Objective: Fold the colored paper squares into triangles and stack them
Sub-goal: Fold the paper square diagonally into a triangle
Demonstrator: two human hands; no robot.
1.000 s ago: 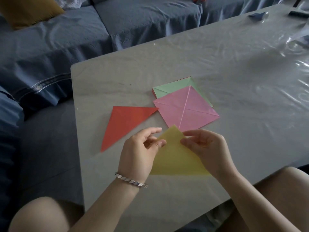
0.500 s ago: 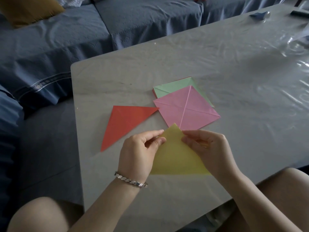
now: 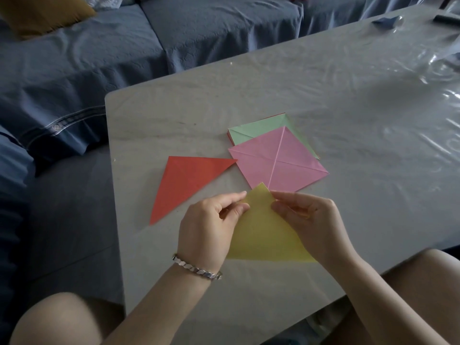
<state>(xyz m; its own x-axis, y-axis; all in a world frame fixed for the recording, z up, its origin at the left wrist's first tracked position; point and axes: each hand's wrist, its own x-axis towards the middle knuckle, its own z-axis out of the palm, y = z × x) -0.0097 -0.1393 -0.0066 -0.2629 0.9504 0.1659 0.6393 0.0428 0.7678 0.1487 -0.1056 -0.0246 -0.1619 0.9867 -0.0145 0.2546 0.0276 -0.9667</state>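
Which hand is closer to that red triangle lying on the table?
Left. The left hand pinches the yellow paper at its left edge, close beside the red triangle. The right hand pinches the opposite edge, farther off, nearer the pink square.

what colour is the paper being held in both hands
Yellow paper, clearest in the head view.

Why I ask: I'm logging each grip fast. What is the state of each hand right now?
Left hand: closed, pinching the yellow paper near its top corner.
Right hand: closed, pinching the same sheet at the top corner.
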